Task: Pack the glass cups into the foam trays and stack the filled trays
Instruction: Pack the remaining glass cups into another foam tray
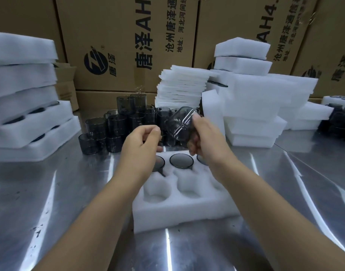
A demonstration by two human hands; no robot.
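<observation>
Smoky-grey glass cup (179,124): held tilted in the air above the far edge of the tray, clear of the foam.
Right hand (205,139): fingers wrapped round the held cup from its right side.
Left hand (142,145): raised just left of the held cup, apart from it; fingers curled in narrow, thumb by the forefinger, nothing visible between them.
White foam tray (179,212): rectangular block with round pockets, flat on the shiny steel counter (50,202), near and central; the near pockets show bare foam.
Seated cups (181,160): three dark glass cups in the tray's far row, the middle one in full view, the outer two partly behind the hands.
Loose cups (101,132): cluster of dark glass cups, some stacked, on the counter beyond the tray, towards the left.
Left stack (26,118): white foam trays piled at the left edge, dark cup rims showing in their pockets.
Foam sheets (181,87): tall pile of thin white sheets, far centre.
Right pile (265,98): thick white foam blocks heaped far right.
Cardboard boxes (128,45): brown, printed in black, lining the far side.
</observation>
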